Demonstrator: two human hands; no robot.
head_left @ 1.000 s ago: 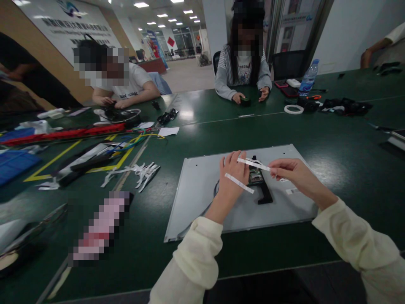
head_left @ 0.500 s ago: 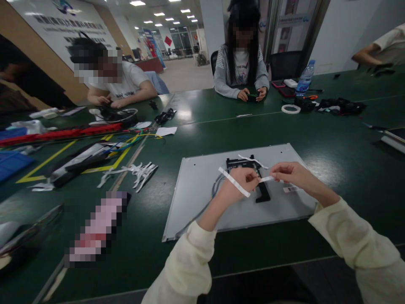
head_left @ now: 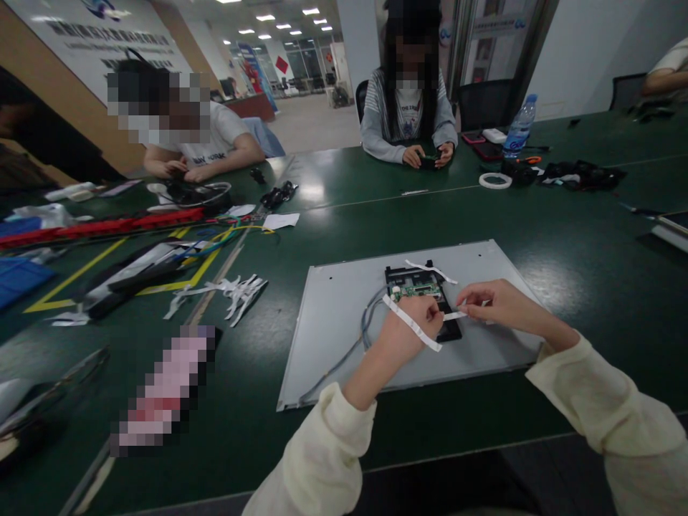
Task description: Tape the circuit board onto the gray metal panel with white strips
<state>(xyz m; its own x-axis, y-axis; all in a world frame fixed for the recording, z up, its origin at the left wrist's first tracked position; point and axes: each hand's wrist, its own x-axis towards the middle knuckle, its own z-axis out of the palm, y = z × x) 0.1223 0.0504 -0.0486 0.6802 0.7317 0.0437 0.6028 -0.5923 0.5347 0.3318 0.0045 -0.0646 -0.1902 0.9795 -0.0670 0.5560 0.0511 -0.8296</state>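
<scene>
A grey metal panel [head_left: 333, 315] lies flat on the green table in front of me. On it sit a black bracket with a green circuit board [head_left: 416, 289] and a grey cable [head_left: 365, 330]. My left hand [head_left: 411, 326] is closed, with a white tape strip [head_left: 411, 324] stuck across its back. My right hand [head_left: 497, 304] pinches the other end of a short white strip [head_left: 454, 315] stretched between both hands, just above the bracket. Another white strip [head_left: 430, 270] lies over the bracket's far end.
Several loose white strips [head_left: 236, 290] lie left of the panel, beside yellow floor-style tape and cables [head_left: 215, 244]. A tape roll [head_left: 494, 180] and a water bottle [head_left: 519, 129] stand at the far right. Two people sit across the table, handling small parts.
Both hands have come down and closer together toward the bracket. The strip between them now looks short, and the circuit board is uncovered.
</scene>
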